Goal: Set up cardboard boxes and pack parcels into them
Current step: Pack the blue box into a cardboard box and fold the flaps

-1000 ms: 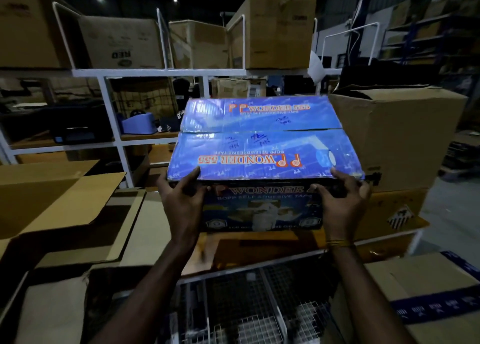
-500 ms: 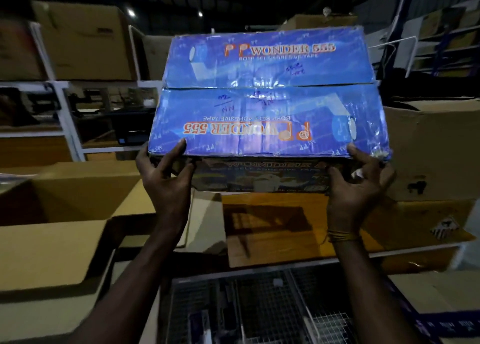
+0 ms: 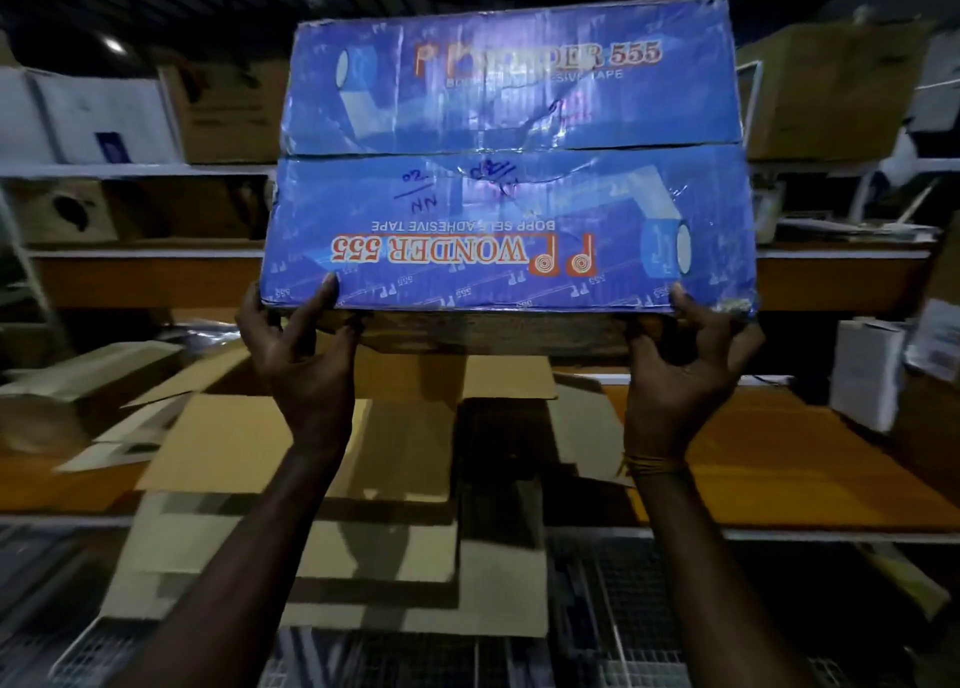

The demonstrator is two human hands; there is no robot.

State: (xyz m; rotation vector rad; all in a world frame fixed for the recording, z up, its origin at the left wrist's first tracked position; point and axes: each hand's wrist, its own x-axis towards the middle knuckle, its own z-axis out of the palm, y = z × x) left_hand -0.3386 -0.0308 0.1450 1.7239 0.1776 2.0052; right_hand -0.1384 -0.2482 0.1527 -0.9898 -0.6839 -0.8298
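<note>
While flattened cardboard (image 3: 291, 443) lies below, a blue box (image 3: 511, 167) is gripped at its near corners by the left hand (image 3: 301, 354) and right hand (image 3: 680, 370), fingers curled.

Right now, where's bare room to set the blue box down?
Both hands, left and right, hold the blue box up. The orange bench top is bare at right, between the flat cardboard and the white carton. Left of that is crowded with cardboard.
</note>
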